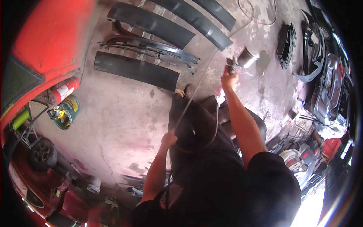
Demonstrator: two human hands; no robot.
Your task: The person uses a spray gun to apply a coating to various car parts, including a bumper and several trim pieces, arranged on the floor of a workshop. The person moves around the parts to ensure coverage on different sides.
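Note:
My right hand (229, 80) is closed around the handle of a spray gun (233, 66), held out ahead and to the right. A silvery paint cup (248, 57) sits on the gun and tilts to the right. From below that hand an air hose (217, 121) loops down toward my lap. Near my left thigh, my left hand (169, 139) is closed around a stretch of hose (189, 100) that runs away across the floor. Closest ahead lies a long dark panel (136, 70); the gun is to its right, apart from it.
More dark curved panels (151, 24) and thin trim strips (151, 47) rest in rows ahead. A red vehicle body (53, 34), a red cylinder (64, 90) and a bucket (70, 113) stand left. Bumpers (327, 90) line the right side.

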